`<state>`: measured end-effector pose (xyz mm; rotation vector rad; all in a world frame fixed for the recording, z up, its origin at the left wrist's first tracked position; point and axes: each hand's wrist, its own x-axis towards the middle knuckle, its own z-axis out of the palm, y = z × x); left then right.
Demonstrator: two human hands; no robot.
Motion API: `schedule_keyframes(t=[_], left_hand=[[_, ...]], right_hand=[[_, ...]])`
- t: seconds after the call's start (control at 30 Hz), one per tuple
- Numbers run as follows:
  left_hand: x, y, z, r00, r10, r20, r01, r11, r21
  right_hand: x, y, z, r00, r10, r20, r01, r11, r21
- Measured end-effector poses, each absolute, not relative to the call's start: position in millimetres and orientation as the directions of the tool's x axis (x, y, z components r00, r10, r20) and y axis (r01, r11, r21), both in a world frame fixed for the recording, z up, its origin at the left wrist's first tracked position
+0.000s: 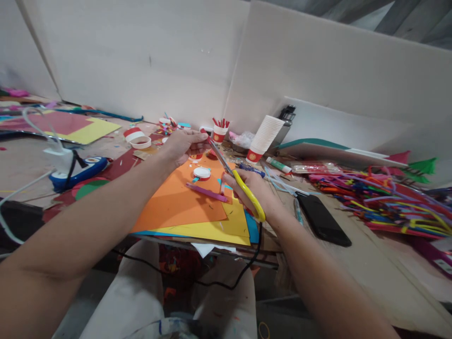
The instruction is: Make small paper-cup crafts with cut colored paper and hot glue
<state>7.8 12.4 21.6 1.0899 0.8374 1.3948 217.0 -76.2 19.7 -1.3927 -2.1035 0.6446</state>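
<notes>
Pinching a small red piece (204,133) tightly, the left hand (185,145) is over the table (367,268); the right hand (256,186) grips yellow-handled scissors (251,197), blade tips near that piece.

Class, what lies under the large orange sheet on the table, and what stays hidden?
Yellow paper and blue paper stick out from under the orange sheet. Anything else beneath it is covered and cannot be seen.

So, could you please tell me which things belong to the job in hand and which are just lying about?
In use: yellow-handled metal scissors, right hand; small red piece, left hand.

Apparently lying about: flat black phone; black-topped grey bottle.
</notes>
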Motion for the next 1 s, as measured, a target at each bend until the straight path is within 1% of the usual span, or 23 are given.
schedule_keyframes(t=[0.4, 0.77, 1.0], left_hand=[[8.7, 10.5, 22.2, 0.048, 0.988, 0.144, -0.334, -0.120, 0.935], [10.2, 9.1, 22.8, 0.031, 0.991, 0.131, -0.348, -0.112, 0.931], [8.5, 10.6, 21.5, 0.041, 0.988, 0.148, -0.335, -0.126, 0.934]], right_hand=[[215.3, -74.1, 17.8, -0.307, 0.933, 0.189, 0.682, 0.354, -0.640], [214.9, -72.9, 17.9, -0.304, 0.929, 0.209, 0.709, 0.367, -0.602], [213.4, -76.5, 20.8, -0.285, 0.931, 0.230, 0.736, 0.366, -0.570]])
